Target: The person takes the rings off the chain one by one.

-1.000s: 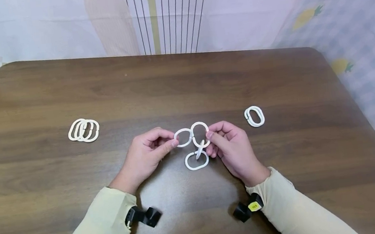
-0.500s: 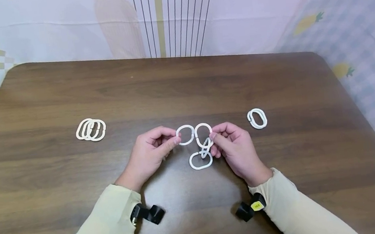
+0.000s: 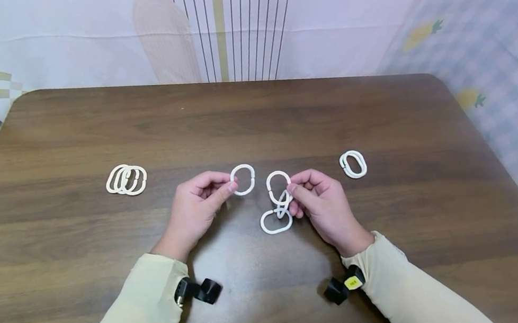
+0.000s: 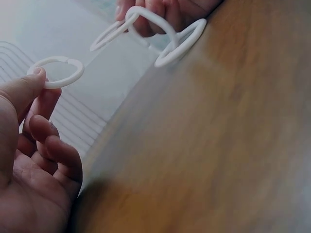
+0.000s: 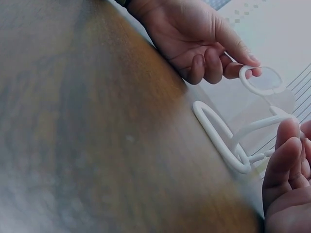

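In the head view, my left hand (image 3: 192, 209) pinches one white plastic curtain ring (image 3: 242, 166) between thumb and index finger. A narrow gap in the ring's side (image 4: 73, 61) shows in the left wrist view. My right hand (image 3: 324, 207) pinches another white ring (image 3: 269, 184), from which a short chain hangs. A second ring, partly hidden and seen nearly edge-on, links it to a lower ring (image 3: 276, 231). That lower ring (image 5: 214, 127) lies along the tabletop in the right wrist view. Space separates the left hand's ring from the chain.
Several overlapping white rings (image 3: 121, 180) lie on the wooden table (image 3: 236, 127) to the left. Two more stacked rings (image 3: 363, 164) lie to the right. Printed cloth (image 3: 333, 9) hangs behind the table's far edge.
My left hand has moved left and slightly away from me, carrying its ring off from the right hand's ring, which it was beside before. My right hand stays nearly still with the chain.
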A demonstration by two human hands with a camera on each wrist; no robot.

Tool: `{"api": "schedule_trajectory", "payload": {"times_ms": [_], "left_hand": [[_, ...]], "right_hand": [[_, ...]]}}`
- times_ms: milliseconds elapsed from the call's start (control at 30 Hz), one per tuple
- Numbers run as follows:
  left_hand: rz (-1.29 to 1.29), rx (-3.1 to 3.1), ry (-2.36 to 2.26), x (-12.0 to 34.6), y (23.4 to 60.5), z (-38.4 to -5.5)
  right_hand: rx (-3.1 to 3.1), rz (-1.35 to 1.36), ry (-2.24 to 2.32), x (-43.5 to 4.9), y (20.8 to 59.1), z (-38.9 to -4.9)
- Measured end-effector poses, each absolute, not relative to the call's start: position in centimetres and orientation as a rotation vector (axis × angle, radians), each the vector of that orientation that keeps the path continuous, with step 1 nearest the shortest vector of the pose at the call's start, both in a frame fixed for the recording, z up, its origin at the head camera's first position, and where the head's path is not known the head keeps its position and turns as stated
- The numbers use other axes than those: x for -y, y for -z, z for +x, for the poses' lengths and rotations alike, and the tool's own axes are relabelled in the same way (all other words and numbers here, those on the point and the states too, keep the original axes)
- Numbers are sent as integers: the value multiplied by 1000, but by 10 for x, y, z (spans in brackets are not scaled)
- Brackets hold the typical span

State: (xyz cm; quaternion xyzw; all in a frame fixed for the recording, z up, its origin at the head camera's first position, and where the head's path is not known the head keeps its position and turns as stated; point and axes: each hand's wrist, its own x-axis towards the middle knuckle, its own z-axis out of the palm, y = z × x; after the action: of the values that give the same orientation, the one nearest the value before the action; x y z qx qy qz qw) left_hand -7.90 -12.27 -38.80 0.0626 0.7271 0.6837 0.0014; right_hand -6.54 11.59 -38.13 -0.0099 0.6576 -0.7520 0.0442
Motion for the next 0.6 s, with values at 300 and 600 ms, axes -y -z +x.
{"api": "schedule_trajectory", "payload": {"times_ms": [300, 600], "left_hand": [[-11, -2421, -2160, 154, 391, -93], [-196, -2543, -2094, 182, 388, -100]], "right_hand": [[-2017, -44, 2295, -114, 382, -67], [-2029, -39, 2274, -112, 381, -68]]}}
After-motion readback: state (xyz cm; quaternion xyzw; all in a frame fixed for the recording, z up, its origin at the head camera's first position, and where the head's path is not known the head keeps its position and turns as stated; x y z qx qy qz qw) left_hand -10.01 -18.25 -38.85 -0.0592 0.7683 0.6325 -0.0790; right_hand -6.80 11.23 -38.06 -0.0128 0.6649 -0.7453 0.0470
